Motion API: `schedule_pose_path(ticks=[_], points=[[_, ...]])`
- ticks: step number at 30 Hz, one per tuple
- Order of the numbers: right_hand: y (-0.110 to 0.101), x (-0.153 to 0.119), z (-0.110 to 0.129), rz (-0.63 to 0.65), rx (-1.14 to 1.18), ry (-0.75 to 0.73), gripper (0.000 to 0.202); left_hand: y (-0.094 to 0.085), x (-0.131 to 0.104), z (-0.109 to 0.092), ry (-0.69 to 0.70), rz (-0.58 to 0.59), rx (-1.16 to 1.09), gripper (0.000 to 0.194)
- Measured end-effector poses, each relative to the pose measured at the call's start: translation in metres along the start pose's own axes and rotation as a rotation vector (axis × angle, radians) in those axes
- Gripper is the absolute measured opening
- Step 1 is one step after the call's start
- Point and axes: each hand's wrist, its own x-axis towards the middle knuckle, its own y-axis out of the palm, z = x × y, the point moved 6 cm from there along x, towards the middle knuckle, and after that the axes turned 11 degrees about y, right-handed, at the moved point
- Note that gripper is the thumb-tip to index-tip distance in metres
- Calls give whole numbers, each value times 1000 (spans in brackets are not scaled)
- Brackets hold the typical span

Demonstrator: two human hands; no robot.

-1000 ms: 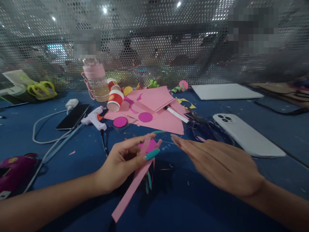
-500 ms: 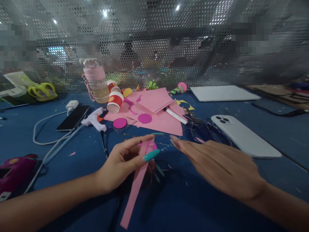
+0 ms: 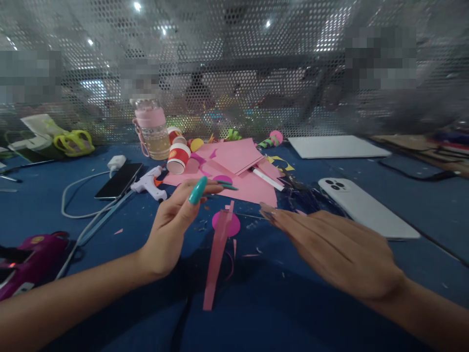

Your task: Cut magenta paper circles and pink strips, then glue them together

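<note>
A long pink paper strip [image 3: 216,264] lies on the blue table in front of me, its upper part across a magenta paper circle [image 3: 234,226]. My left hand [image 3: 176,220] is raised just left of the strip, thumb and fingers apart, with nothing in it. To the right, my right hand [image 3: 337,249] rests palm down with its fingers stretched out side by side; no object shows in it. Thin pink scraps lie beside the strip. Behind my hands is a pile of pink paper sheets [image 3: 234,156] with a white pen [image 3: 268,179] on it.
At the left are a white glue gun [image 3: 149,184], a black phone [image 3: 119,181] and a magenta tool [image 3: 34,259]. A bottle [image 3: 152,129] and paper cups [image 3: 179,158] stand behind. A white phone [image 3: 366,208] and a white board [image 3: 337,147] lie right.
My left hand has let go of the pink strip and moved up and left. The strip, held up before, now lies on the table. My right hand has barely moved.
</note>
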Motion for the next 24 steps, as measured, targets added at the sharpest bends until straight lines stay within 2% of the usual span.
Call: schedule_pose_path(ticks=[5,9,15,24], points=[[0,-1,1,-27,1,23,29,1,1,-7,59,-27,-66,30],[0,-3,-2,-59,9,69,41,-4,2,-15,122,-110,-66,31],[-1,-1,-1,-25,34,39,27,0,1,-14,104,-25,-121,39],[-2,1,-1,-13,34,59,26,4,-1,-17,42,-24,-161,36]])
